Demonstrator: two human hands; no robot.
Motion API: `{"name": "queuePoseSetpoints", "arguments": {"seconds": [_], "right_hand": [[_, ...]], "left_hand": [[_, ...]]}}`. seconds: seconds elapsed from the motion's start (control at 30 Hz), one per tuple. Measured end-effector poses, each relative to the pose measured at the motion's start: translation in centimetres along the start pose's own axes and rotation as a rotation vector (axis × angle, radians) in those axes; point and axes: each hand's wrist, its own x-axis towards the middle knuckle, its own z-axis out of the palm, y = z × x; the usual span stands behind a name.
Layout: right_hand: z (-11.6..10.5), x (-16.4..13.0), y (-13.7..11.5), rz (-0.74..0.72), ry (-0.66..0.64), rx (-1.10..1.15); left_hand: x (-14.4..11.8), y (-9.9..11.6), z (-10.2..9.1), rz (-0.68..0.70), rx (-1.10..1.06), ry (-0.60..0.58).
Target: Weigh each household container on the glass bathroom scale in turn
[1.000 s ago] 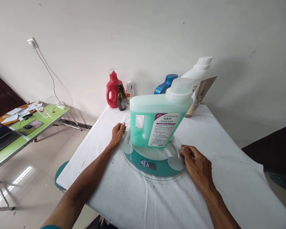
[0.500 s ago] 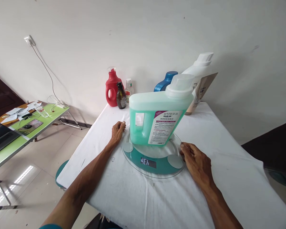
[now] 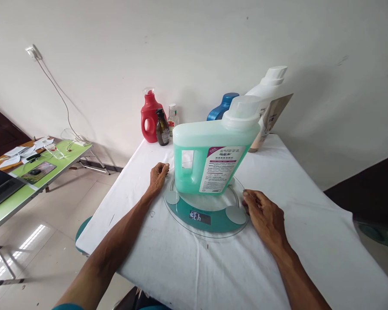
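Observation:
A large jug of green liquid (image 3: 194,142) with a white neck and a clear cap stands upright on a round glass weighing scale (image 3: 177,211). Lit digits show on the scale's display, upside down from where I look. My left hand (image 3: 159,175) is closed at the scale's far left edge, thumb and fingers pinched on the rim, with its fingertips partly hidden. At the right edge, my right hand (image 3: 265,213) has curled fingers and a thumb on the glass rim. Neither hand touches the jug.
Behind the scale, a red jug (image 3: 152,114), a dark pump bottle (image 3: 162,129), a small clear bottle (image 3: 172,116), a blue bottle (image 3: 222,107) and a white bottle (image 3: 268,88) stand on a white cloth (image 3: 142,262). A green table (image 3: 64,157) is at left.
The whole view has shifted slightly, so things sit a little higher and further left. Both hands, the scale and the jug keep their places relative to each other.

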Motion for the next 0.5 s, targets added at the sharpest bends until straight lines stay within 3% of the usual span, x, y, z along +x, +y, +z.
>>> {"name": "queuePoseSetpoints", "arguments": {"seconds": [0.17,0.5], "right_hand": [[-0.06,-0.03,-0.22,0.043,-0.001,-0.008],[0.05,0.02,0.19,-0.015,0.011,0.018]], "left_hand": [[-0.14,0.14,-0.02,0.001,0.018,0.006],[0.03,0.5,0.1,-0.013,0.03,0.017]]}}
